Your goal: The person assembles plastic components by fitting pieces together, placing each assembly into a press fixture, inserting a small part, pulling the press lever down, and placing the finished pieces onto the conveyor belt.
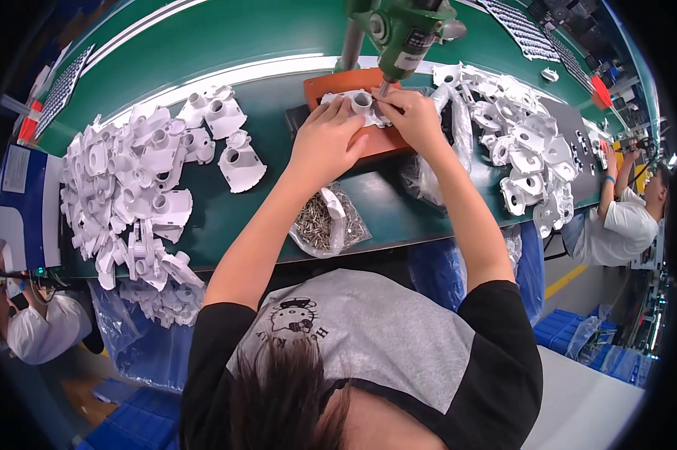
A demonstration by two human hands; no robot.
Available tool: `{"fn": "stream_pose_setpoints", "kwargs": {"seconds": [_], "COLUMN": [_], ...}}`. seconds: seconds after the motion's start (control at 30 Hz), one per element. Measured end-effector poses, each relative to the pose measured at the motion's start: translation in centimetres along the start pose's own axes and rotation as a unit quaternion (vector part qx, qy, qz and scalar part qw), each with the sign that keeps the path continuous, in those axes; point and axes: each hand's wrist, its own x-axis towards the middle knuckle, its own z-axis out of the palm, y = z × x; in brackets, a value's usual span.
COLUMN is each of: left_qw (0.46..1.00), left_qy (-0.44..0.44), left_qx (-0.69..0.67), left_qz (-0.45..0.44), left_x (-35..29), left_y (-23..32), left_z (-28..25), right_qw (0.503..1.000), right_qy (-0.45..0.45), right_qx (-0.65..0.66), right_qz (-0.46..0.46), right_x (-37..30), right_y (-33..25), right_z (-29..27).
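Note:
A white plastic part with a round tube lies on an orange base under a green press machine. My left hand rests over the left side of this part, its fingers bent onto it and holding it down. On the part's right side, my right hand is closed in a pinch just by the machine's lower tip. Whatever sits between those fingertips is too small to make out. Closer to my body, an open clear bag of small metal pins or screws lies on the green table.
Similar white parts form a big pile at the left and flatter white parts are heaped at the right. A crumpled clear bag lies beside the base. Blue-lined bins stand below the table edge. Other people work at both sides.

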Motion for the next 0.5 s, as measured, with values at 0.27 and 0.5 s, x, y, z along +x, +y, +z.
{"fn": "stream_pose_setpoints", "kwargs": {"seconds": [0.27,0.5], "left_qw": [1.0,0.992], "left_qy": [-0.003,-0.117], "left_qx": [0.021,-0.001], "left_qz": [0.019,-0.039], "left_x": [0.0,1.1], "left_y": [-0.9,-0.7], "left_z": [-0.3,-2.0], "right_qw": [0.989,0.978], "right_qy": [-0.114,-0.159], "right_qx": [-0.091,-0.098], "right_qz": [-0.028,0.091], "right_x": [-1.4,-2.0], "right_y": [-1.4,-1.0], "right_z": [-1.2,-1.5]}}
